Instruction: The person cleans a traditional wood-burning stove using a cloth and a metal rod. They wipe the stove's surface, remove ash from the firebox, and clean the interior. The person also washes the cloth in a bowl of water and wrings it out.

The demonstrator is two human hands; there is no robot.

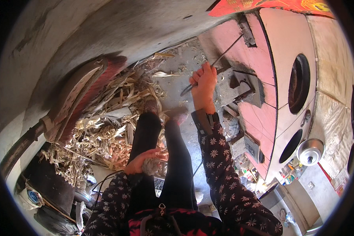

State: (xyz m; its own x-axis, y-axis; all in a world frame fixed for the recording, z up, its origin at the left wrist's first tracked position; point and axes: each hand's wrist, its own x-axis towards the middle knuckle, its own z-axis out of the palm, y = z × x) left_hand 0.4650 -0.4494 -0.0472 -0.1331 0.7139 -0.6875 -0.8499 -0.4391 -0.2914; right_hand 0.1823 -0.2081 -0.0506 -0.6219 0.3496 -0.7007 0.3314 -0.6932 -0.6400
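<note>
My right hand (205, 81) is closed around a thin dark metal rod (228, 50), whose far end reaches the sooty opening (247, 32) in the pink tiled side of a stove. My left hand (143, 162) is low over my legs, with a greyish crumpled wad (151, 166) at its fingers; its material is unclear. Near my right hand, a small metal stove door (247, 88) with a handle sits in the pink tiled face (261, 118). Corn husks and dry stalks (106, 129) lie on the floor around my feet.
A push broom with reddish bristles (85, 103) leans at the left wall. Two round openings (298, 84) pierce the stove top, with a metal lidded pot (310, 152) near them. A lower metal door (252, 147) is in the stove side. Bags (31, 197) lie at lower left.
</note>
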